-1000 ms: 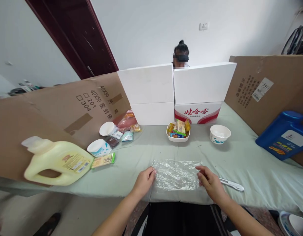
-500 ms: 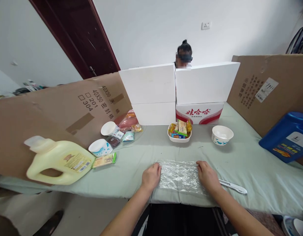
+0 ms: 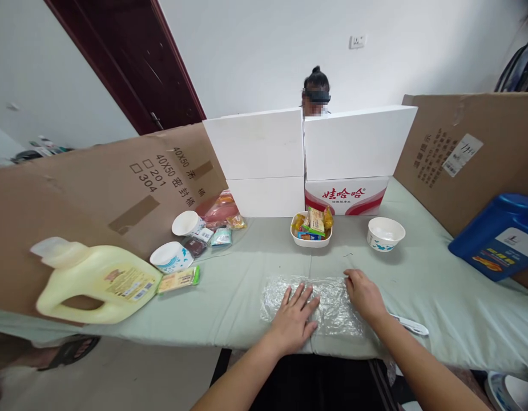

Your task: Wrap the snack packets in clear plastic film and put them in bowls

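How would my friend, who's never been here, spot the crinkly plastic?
Find the white boxes standing on the pale green cloth. Come nearer, past the filled bowl, to the plastic under the spread left hand, with the right hand at its right edge. Unlike the white tool nearby, it's flat, wrinkled and see-through.

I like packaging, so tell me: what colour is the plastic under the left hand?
The plastic is clear and colourless, with whitish glints, as the head view shows.

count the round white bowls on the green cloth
3: the front-left bowl beside the yellow jug, the back-left bowl just behind the first, and the right-hand bowl between the square snack dish and the blue bottle. Others may be hidden behind the white boxes.
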`<state>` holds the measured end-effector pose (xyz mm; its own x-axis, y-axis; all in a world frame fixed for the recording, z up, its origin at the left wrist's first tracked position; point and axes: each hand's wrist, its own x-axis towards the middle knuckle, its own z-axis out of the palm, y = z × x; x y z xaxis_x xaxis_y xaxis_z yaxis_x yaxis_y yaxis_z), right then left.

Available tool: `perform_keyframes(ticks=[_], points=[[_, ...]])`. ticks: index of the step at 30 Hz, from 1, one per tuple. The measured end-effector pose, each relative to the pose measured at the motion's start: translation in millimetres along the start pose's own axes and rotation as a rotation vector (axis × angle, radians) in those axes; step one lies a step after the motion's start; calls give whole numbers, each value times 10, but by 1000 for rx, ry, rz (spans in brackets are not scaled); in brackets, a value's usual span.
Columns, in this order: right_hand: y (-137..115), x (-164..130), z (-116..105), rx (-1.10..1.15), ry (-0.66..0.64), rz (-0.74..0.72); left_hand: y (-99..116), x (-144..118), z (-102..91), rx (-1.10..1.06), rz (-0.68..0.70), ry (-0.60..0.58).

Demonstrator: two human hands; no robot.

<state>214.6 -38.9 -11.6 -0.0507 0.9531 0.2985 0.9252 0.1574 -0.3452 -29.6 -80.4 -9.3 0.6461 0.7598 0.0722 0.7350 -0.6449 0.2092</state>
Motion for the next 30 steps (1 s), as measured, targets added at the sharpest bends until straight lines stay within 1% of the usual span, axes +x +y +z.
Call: perform_keyframes(ticks=[2, 3, 4, 5, 7, 8, 9, 11, 13, 15, 17, 18, 19, 20, 22, 24, 25, 27, 30], points=[[-17, -3, -52, -6, 48, -5, -24, 0, 14, 0, -21, -18], [-62, -31, -62, 1, 65, -45, -29, 2, 21, -1, -23, -18], [-128, -73, -58, 14, 65, -118, -29, 5, 27, 0, -26, -14], [-207, -125, -39, 29, 45, -215, -23, 9, 32, 1, -27, -8], [-358, -232, 40, 38, -51, -403, -10, 12, 38, 6, -42, 8], [-411, -277, 92, 25, -117, -461, -9, 8, 37, 10, -59, 10], [-438, -311, 146, 3, -176, -484, -18, -1, 36, 16, -85, 7], [-414, -347, 242, -48, -254, -451, -73, -44, 34, 31, -169, -12], [-311, -356, 299, -89, -286, -393, -186, -130, 31, 52, -265, -28], [-176, -363, 293, -129, -264, -332, -336, -261, 21, 77, -367, -16], [-53, -391, 213, -154, -199, -287, -484, -426, -10, 104, -456, 35], [-3, -416, 147, -150, -165, -289, -545, -514, -35, 113, -473, 73], [35, -448, 68, -130, -147, -319, -593, -600, -66, 112, -454, 109], [63, -484, -18, -96, -151, -377, -628, -679, -101, 99, -398, 137], [92, -563, -185, -8, -215, -513, -665, -802, -169, 47, -215, 156], [104, -637, -304, 65, -290, -589, -676, -862, -217, -1, -50, 165], [109, -670, -338, 91, -306, -594, -680, -870, -230, -13, 5, 183], [127, -723, -359, 135, -284, -577, -693, -854, -245, -20, 75, 233], [160, -774, -336, 201, -214, -554, -720, -801, -274, -60, 103, 283]])
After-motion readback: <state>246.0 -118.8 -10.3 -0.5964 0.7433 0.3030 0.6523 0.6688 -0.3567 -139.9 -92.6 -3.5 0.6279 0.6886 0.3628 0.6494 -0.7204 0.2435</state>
